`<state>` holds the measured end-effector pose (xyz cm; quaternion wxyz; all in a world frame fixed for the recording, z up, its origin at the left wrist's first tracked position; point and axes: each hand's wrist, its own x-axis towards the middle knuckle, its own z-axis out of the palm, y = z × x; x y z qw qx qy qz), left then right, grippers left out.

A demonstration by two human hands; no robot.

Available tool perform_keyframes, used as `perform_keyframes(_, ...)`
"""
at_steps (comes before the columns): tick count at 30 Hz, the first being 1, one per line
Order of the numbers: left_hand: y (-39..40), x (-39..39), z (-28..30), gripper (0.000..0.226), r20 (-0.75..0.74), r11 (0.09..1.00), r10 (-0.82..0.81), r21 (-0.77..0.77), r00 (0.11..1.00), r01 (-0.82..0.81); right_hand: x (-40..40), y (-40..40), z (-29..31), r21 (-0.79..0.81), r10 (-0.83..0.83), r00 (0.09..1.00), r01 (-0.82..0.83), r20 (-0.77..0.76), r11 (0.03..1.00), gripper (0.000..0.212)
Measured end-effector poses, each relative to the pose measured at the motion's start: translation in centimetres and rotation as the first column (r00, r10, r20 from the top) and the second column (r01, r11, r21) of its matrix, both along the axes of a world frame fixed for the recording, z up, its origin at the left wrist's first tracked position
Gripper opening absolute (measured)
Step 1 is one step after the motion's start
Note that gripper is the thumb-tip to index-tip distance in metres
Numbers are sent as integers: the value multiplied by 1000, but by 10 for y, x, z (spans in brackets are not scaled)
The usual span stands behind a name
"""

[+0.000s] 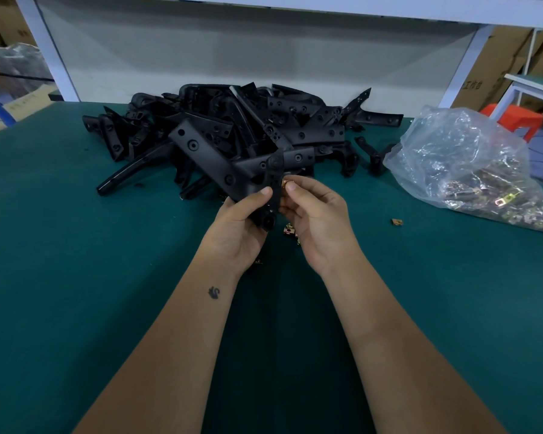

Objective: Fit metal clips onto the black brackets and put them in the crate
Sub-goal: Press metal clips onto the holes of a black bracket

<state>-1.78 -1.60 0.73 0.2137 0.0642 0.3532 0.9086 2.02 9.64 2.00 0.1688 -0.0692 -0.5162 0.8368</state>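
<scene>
Here, on the green table, a heap of black brackets sprawls behind my hands, crowding the far side. My left hand grips one black bracket lifted above the table, thumb curled across its lower arm. Just beside it, my right hand pinches a metal clip against the bracket's edge. A few loose clips lie under my hands, another well apart. Far right slumps a clear bag of clips.

Cardboard boxes stand behind the green table, beside an orange stool.
</scene>
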Motion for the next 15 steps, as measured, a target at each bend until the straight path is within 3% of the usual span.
perform_keyframes(7, 2, 3, 3, 60, -123, 995, 41, -90, 992, -52, 3, 2, 2, -78, 16, 1000, -14, 13, 997, 17)
perform_keyframes(15, 6, 2, -2, 49, -154, 987, -9, -160, 988, -16, 5, 3, 4, -128, 35, 999, -32, 17, 991, 5)
